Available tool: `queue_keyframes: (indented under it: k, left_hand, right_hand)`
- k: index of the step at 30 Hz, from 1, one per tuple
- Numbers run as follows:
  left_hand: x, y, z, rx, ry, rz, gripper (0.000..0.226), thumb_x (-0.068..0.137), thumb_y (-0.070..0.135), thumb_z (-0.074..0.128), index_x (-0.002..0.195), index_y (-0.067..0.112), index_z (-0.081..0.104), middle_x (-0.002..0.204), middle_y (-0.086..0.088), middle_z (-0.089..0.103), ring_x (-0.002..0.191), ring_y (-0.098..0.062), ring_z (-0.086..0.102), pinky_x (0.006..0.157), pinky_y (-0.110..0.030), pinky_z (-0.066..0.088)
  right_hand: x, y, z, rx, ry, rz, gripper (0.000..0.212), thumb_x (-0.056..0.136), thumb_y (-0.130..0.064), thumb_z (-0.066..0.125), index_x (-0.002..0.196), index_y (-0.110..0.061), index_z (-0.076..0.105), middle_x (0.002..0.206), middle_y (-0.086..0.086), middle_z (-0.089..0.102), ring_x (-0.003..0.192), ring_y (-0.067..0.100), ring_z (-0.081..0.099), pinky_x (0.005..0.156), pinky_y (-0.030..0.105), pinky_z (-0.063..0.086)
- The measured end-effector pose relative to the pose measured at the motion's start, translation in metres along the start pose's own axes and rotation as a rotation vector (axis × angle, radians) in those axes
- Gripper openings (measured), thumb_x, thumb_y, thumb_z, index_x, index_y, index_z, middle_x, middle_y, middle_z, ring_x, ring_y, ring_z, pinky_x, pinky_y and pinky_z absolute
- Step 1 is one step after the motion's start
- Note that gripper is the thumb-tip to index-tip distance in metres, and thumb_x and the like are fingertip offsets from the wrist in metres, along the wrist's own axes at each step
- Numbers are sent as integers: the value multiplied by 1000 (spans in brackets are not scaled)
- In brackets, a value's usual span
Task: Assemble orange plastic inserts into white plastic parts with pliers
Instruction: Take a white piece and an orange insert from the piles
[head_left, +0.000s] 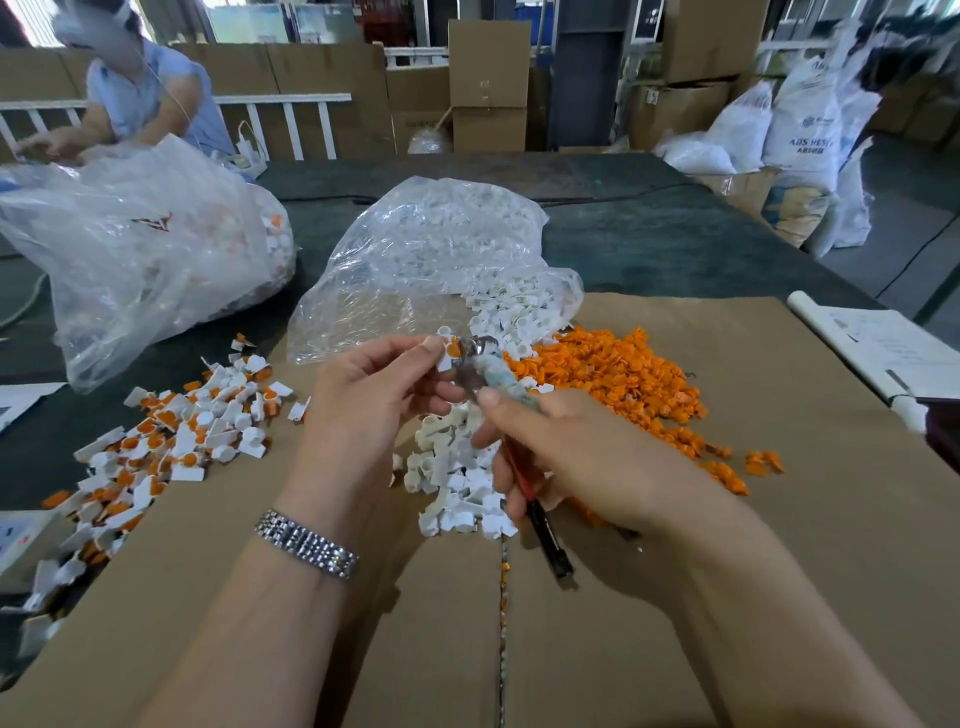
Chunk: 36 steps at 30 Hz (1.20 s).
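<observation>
My left hand (371, 395) pinches a small white plastic part (445, 356) with an orange insert showing in it, held above the cardboard. My right hand (566, 457) grips the pliers (485, 374); their metal jaws close on the part, and the red-black handles stick out below my palm. A pile of loose white parts (457, 467) lies under my hands. Orange inserts (623, 379) are heaped to the right. Assembled white-and-orange pieces (176, 431) are spread at the left.
An open clear bag of white parts (426, 260) lies behind my hands, and a fuller bag (140, 249) stands at the left. Brown cardboard (753, 545) covers the dark table. Papers (883, 353) lie at the right edge. Another person (145, 98) works at the far left.
</observation>
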<state>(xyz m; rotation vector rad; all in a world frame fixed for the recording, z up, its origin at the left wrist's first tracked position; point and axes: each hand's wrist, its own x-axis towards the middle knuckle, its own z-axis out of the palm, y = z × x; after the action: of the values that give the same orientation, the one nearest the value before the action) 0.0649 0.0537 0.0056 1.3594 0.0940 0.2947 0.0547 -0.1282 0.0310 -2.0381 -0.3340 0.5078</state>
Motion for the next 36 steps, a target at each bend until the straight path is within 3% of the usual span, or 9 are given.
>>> queue_keyframes:
  k: [2, 4, 8, 13, 19, 23, 29, 33, 36]
  left_hand:
    - [2, 2, -6, -4, 13, -2, 14, 93, 14, 73, 82, 14, 82, 78, -12, 74, 67, -19, 71, 58, -21, 55]
    - [5, 3, -14, 55, 62, -9, 13, 93, 16, 74, 83, 16, 82, 82, -9, 76, 70, -18, 72, 58, -20, 55]
    - [16, 4, -37, 438, 443, 121, 10, 89, 15, 74, 83, 22, 78, 79, 2, 76, 67, -10, 70, 56, -24, 53]
    - [24, 3, -61, 930, 711, 202, 10, 91, 14, 69, 89, 24, 71, 109, -5, 61, 84, -23, 60, 57, -25, 38]
    - [25, -14, -45, 1211, 361, 363, 29, 94, 8, 64, 121, 15, 72, 128, -10, 59, 120, -31, 53, 91, -40, 46]
    - [30, -24, -42, 1521, 152, 146, 36, 102, 21, 56, 136, 27, 63, 138, -11, 60, 133, -34, 46, 112, -48, 37]
    - [30, -22, -39, 1343, 179, 121, 13, 98, 17, 65, 102, 26, 73, 111, -5, 69, 105, -27, 63, 95, -43, 52]
    - [29, -15, -45, 774, 155, 55, 24, 95, 16, 71, 109, 34, 65, 100, 11, 71, 93, -12, 67, 75, -33, 54]
    - [30, -14, -50, 722, 125, 46, 37, 93, 13, 71, 120, 36, 61, 107, 10, 68, 87, -9, 66, 60, -26, 52]
  right_hand:
    - [-3, 2, -11, 90, -13, -2, 54, 97, -63, 44, 105, -17, 70, 83, 7, 75, 79, 28, 75, 80, 44, 58]
    - [-3, 6, -23, 67, 112, -17, 52, 96, -66, 43, 105, -21, 70, 79, 0, 73, 73, 18, 73, 74, 37, 57]
    - [3, 17, -45, -253, 490, 22, 52, 96, -67, 40, 91, -20, 62, 74, -1, 64, 66, 14, 59, 59, 31, 39]
    - [15, 37, -52, -565, 586, 202, 51, 96, -60, 48, 123, -17, 54, 116, 8, 57, 104, 29, 58, 88, 44, 49]
    - [23, 47, -44, -842, 619, 257, 57, 91, -60, 59, 125, -15, 55, 120, 10, 55, 112, 32, 56, 94, 46, 41]
    - [28, 52, -40, -876, 602, 261, 56, 89, -62, 61, 120, -16, 57, 118, 9, 57, 112, 31, 55, 93, 44, 40]
    - [30, 54, -39, -851, 593, 254, 56, 89, -61, 61, 119, -14, 57, 123, 12, 56, 118, 32, 52, 95, 47, 42]
    - [29, 54, -38, -854, 566, 275, 61, 90, -62, 59, 127, -13, 54, 133, 14, 51, 126, 34, 47, 100, 51, 41]
    - [29, 54, -38, -849, 544, 286, 64, 92, -63, 56, 134, -14, 50, 140, 16, 47, 132, 35, 41, 103, 53, 39]
